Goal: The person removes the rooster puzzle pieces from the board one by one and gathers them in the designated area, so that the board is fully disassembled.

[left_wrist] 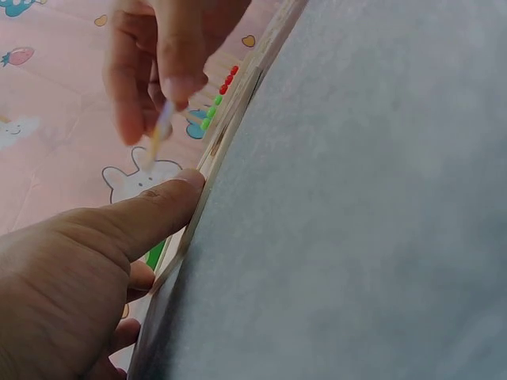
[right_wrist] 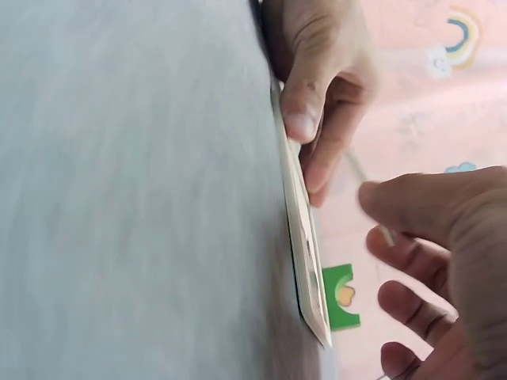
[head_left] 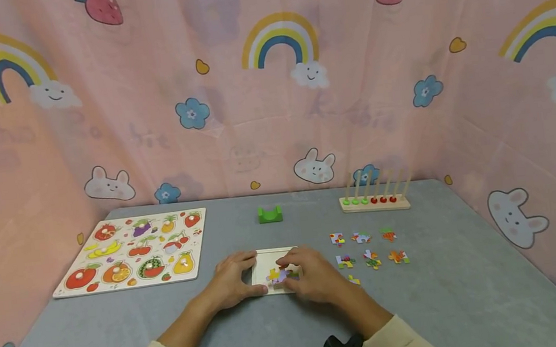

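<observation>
A small, light wooden puzzle tray [head_left: 269,258] lies on the table in front of me. My left hand [head_left: 231,283] grips its left side, thumb [left_wrist: 178,194] along the near edge and fingers toward the far side. Above the tray, my right hand [head_left: 316,276] pinches a thin jigsaw piece [left_wrist: 162,131] between thumb and fingertips, its flat side tilted up on edge. Yellow and purple colours show over the tray in the head view, partly covered by the right fingers. Several loose jigsaw pieces [head_left: 372,259] lie in rows to the right of that hand.
At the left lies a fruit peg puzzle board [head_left: 151,237]. A green notched block [head_left: 269,215] stands behind the tray. Farther back right is a wooden peg stand [head_left: 374,204] with green and red beads. A pink printed curtain [head_left: 262,129] encloses the grey table [head_left: 466,289].
</observation>
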### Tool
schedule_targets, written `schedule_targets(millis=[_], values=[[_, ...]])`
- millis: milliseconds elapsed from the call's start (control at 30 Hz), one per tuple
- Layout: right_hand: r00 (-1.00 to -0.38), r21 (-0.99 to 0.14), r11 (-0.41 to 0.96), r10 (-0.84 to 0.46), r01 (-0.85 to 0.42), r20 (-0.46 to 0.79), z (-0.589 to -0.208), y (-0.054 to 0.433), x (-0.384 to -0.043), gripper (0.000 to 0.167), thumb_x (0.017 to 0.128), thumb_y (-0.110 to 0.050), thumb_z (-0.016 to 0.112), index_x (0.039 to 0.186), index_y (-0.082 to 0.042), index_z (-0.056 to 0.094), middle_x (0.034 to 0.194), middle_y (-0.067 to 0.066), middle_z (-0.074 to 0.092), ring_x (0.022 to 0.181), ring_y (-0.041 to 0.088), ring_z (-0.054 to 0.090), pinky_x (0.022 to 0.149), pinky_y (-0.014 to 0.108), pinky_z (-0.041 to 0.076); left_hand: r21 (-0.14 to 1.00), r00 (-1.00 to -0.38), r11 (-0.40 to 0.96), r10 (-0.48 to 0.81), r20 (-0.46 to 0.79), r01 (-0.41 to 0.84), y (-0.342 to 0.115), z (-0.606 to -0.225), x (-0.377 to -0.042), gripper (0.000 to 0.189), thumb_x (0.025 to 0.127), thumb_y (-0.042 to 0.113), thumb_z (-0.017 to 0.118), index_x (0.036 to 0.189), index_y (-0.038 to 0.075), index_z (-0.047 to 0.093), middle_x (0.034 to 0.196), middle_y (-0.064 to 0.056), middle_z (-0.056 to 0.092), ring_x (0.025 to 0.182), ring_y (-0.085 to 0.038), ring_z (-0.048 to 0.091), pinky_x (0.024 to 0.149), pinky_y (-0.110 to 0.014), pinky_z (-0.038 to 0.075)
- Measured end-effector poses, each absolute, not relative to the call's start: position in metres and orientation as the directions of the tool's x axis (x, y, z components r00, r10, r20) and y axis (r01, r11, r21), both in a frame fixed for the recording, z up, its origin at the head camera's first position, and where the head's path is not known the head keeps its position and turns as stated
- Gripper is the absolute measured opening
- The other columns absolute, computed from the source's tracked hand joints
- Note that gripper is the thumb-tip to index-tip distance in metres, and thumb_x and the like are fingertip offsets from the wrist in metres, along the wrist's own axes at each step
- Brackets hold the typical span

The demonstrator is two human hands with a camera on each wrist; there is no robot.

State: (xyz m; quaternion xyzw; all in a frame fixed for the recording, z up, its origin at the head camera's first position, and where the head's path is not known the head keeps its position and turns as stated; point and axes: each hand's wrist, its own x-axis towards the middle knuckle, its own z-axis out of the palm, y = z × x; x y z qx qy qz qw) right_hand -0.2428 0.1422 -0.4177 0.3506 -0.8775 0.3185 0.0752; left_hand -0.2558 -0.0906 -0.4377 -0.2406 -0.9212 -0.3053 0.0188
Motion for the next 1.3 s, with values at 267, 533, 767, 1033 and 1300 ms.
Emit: schedule_targets(millis=[267,533,767,1033,1300], values=[[-0.765,-0.552,0.535,-0.511,-0.64,0.392,-0.404,0.156,-0.234,0.037,0.078,-0.006,0.078,0.114,-0.001,0.069,0.101,-0.001,0.067,0.103,0.022,0.057,0.089,0.044,0.045,0.568,-0.887,0.693,0.431,0.169,0.445,-0.091,-0.438,-0.255,0.074,0.073,0.034,0.085,0.131,-0.005,0.057,0.139,-0.012,0.05,0.132,-0.035,0.038,0.106,-0.057,0.02],[-0.75,-0.553,0.509,-0.491,-0.659,0.443,-0.396,0.171,-0.227,0.037,0.077,-0.005,0.08,0.112,-0.006,0.071,0.103,-0.005,0.067,0.104,0.019,0.057,0.088,0.043,0.046,0.575,-0.885,0.686,0.433,0.169,0.445,-0.092,-0.44,-0.255,0.074,0.074,0.033,0.084,0.131,-0.005,0.057,0.14,-0.012,0.049,0.132,-0.034,0.037,0.106,-0.057,0.019],[-0.71,-0.523,0.481,-0.467,-0.704,0.526,-0.384,0.186,-0.219,0.038,0.073,-0.003,0.082,0.11,-0.004,0.072,0.1,-0.006,0.068,0.101,0.013,0.06,0.094,0.043,0.042,0.562,-0.881,0.688,0.437,0.183,0.459,-0.09,-0.438,-0.256,0.074,0.074,0.033,0.084,0.131,-0.004,0.057,0.14,-0.012,0.05,0.132,-0.035,0.038,0.105,-0.058,0.019],[-0.717,-0.52,0.494,-0.455,-0.697,0.529,-0.372,0.205,-0.211,0.04,0.074,-0.005,0.083,0.112,-0.009,0.071,0.104,-0.006,0.068,0.105,0.015,0.056,0.086,0.042,0.047,0.566,-0.877,0.682,0.446,0.179,0.462,-0.089,-0.438,-0.255,0.074,0.074,0.033,0.084,0.131,-0.005,0.056,0.14,-0.012,0.049,0.132,-0.036,0.037,0.105,-0.058,0.019],[-0.721,-0.503,0.521,-0.426,-0.69,0.547,-0.362,0.229,-0.204,0.04,0.075,-0.005,0.082,0.113,-0.011,0.071,0.104,-0.008,0.067,0.108,0.016,0.055,0.087,0.038,0.046,0.564,-0.883,0.69,0.433,0.179,0.453,-0.091,-0.439,-0.255,0.074,0.074,0.032,0.084,0.131,-0.005,0.056,0.14,-0.012,0.049,0.132,-0.037,0.037,0.106,-0.058,0.019]])
